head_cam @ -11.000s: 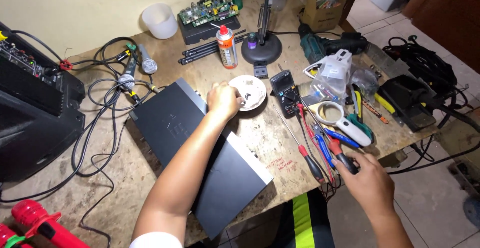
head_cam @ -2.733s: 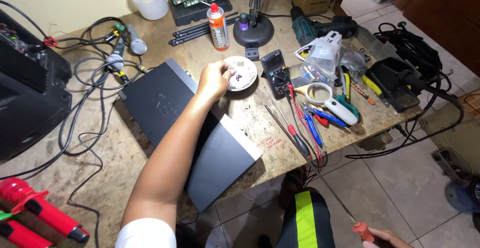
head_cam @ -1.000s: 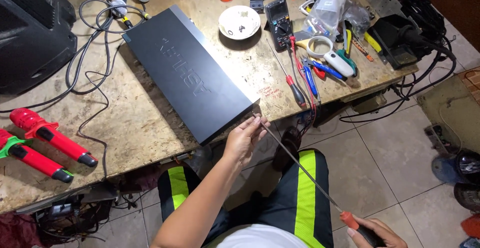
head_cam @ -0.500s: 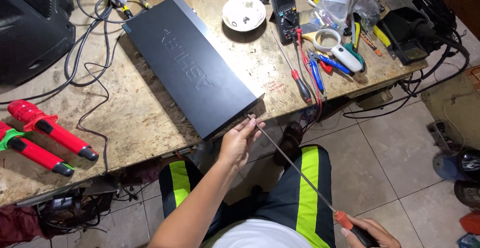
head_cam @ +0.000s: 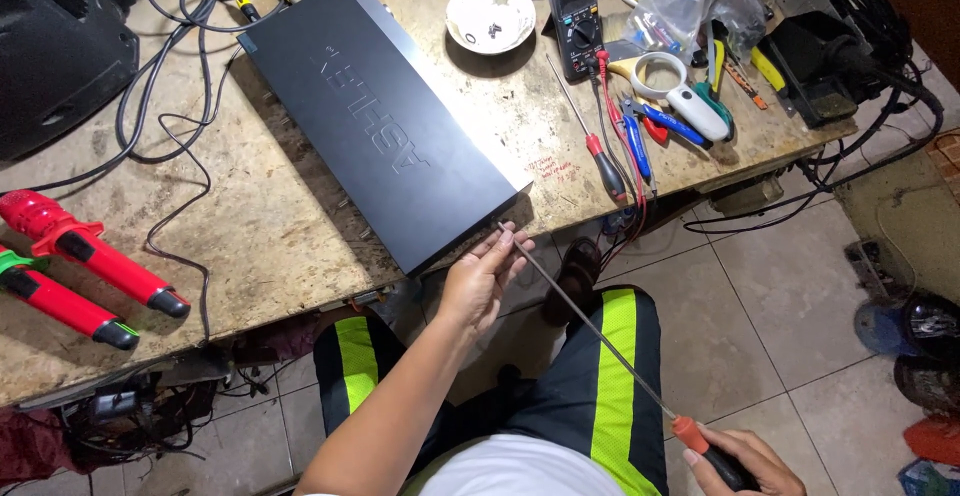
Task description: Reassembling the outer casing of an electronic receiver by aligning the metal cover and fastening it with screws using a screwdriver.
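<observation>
Gripping long screwdriver [head_cam: 600, 326], right hand [head_cam: 735, 456] on handle, left hand [head_cam: 480, 276] pinching shaft, white bowl [head_cam: 490, 16] holding small bits.

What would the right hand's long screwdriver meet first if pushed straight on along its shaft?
Probably the front edge of the black flat case, where the screwdriver tip already sits beside the left hand fingers; depth unclear.

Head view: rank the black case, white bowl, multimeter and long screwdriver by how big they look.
1. Black case, by far the largest.
2. Long screwdriver, longest after it but thin, and nearer the camera.
3. White bowl and multimeter: too alike to rank.
</observation>
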